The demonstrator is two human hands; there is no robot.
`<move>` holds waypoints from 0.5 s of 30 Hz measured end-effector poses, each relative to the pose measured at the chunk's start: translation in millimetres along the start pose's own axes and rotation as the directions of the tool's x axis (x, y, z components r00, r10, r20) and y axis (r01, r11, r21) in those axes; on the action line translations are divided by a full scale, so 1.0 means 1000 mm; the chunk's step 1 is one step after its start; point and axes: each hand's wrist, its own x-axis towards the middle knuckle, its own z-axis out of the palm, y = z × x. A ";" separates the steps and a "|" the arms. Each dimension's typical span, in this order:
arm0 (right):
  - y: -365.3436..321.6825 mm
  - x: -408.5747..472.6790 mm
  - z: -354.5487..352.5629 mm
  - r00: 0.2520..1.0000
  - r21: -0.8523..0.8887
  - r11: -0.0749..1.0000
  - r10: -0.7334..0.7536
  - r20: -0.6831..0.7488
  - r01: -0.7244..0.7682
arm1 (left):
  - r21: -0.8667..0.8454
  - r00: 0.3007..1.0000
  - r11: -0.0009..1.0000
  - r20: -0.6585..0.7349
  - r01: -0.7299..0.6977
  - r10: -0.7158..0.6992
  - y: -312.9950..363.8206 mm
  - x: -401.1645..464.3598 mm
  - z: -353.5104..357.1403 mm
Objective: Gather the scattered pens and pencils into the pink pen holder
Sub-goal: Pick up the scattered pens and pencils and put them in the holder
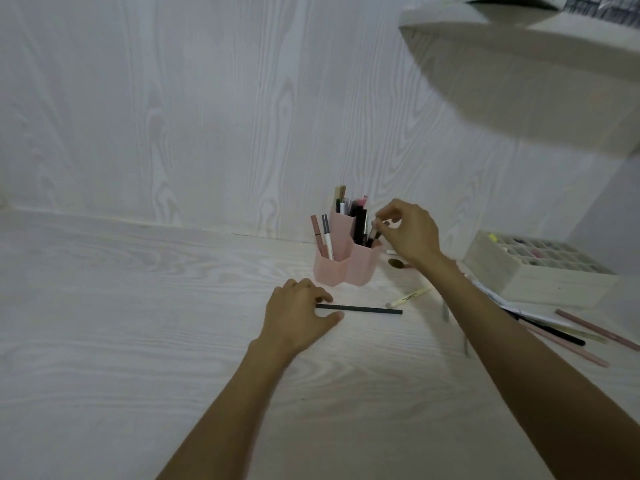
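Note:
The pink pen holder [341, 268] stands near the back wall with several pens upright in its compartments. My right hand [412, 233] is just to its right and pinches a dark pen [374, 234] whose lower end is inside the right compartment. On the desk in front of the holder, my left hand [299, 311] pinches the left end of a flat dark pencil [363, 310]. A pale yellow marker [408, 296] lies just behind that pencil's right end. Several more pens and pencils [561, 329] lie scattered at the right.
A white compartment organiser box [530, 271] stands at the right, behind the scattered pens. A white lamp shade or shelf [519, 64] overhangs the top right. A small dark round object [394, 262] lies beside the holder. The desk [138, 323] is pale wood.

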 end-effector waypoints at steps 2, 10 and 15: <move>0.006 0.005 0.004 0.996 -0.047 0.998 0.038 0.086 -0.034 | -0.047 0.998 0.997 -0.017 0.058 -0.058 -0.004 0.000 -0.005; 0.031 -0.022 -0.005 0.998 -0.006 0.999 0.054 0.017 -0.054 | -0.173 0.995 0.984 0.093 0.040 -0.024 -0.011 0.001 -0.009; 0.064 -0.099 0.012 0.979 0.085 0.978 0.186 0.081 -0.192 | -0.349 0.988 0.924 0.059 0.155 -0.143 -0.011 0.002 -0.007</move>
